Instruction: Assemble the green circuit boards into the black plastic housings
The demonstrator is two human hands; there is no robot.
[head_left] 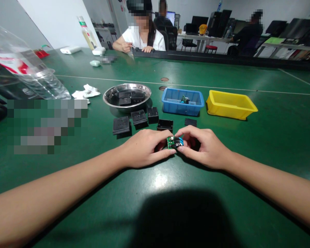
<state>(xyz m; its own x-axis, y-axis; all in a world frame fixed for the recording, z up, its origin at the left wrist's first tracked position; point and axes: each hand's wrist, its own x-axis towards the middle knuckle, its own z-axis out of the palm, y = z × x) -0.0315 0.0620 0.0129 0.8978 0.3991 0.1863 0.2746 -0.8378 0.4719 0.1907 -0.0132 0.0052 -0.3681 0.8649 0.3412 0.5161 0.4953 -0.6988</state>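
Observation:
Between my two hands, low over the green table, is a small green circuit board (170, 142) with black and blue parts on its right side. My left hand (147, 146) pinches the board's left end between thumb and fingers. On the other end, the fingertips of my right hand (206, 146) close around the blue and black parts. Just beyond my fingers sits an open black plastic case (165, 125), and a flat black piece (190, 122) lies to its right. Several closed black boxes stand farther left, one of them a small box (152, 115).
A steel bowl (107, 100) holds more black boxes. Right of it stand a blue bin (182, 109) with a circuit board inside and a yellow bin (228, 109). A large plastic bottle (23, 62) and crumpled tissue (86, 92) are at left. Across the table sits a person (157, 39).

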